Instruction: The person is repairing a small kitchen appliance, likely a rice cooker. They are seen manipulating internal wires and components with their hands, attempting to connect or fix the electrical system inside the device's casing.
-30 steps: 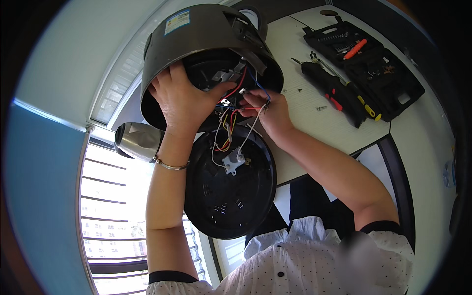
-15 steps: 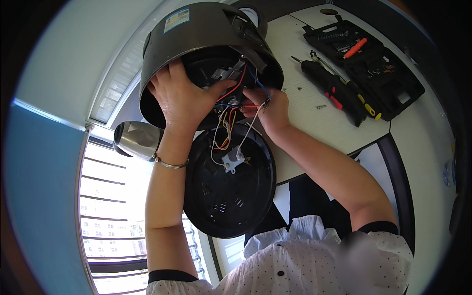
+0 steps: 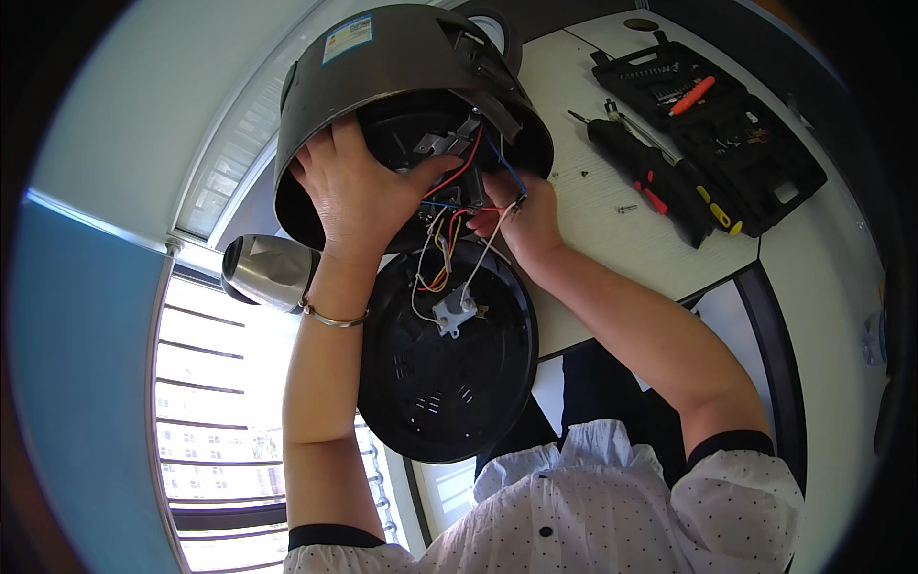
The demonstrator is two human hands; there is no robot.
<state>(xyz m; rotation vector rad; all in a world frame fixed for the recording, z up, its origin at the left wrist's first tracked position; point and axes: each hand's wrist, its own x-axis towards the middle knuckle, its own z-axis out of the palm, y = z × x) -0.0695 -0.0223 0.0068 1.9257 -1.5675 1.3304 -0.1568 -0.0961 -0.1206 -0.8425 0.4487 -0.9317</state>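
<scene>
A dark rice cooker body (image 3: 382,62) lies tipped, its open underside toward me and its wiring exposed. My left hand (image 3: 359,196) reaches into that opening and grips the body. Its fingers press inside and its thumb lies by a metal bracket (image 3: 439,143). My right hand (image 3: 529,218) is at the opening's right side, fingers curled among red and blue wires (image 3: 498,153); its fingertips are partly hidden. Below hangs the round black bottom cover (image 3: 402,407), joined by thin wires to a small metal-plated part (image 3: 454,311) on it.
On the white table (image 3: 708,263) to the right are a black power screwdriver (image 3: 636,172), a yellow-and-black screwdriver (image 3: 717,210) and an open tool case (image 3: 765,172) with a red-handled tool (image 3: 692,96). Loose screws (image 3: 626,209) lie nearby. A silver-and-black object (image 3: 268,271) stands left.
My right hand's fingers have shifted slightly among the wires, the lower ones curling in more. The cooker body has moved a touch to the right. My left hand keeps its place on it.
</scene>
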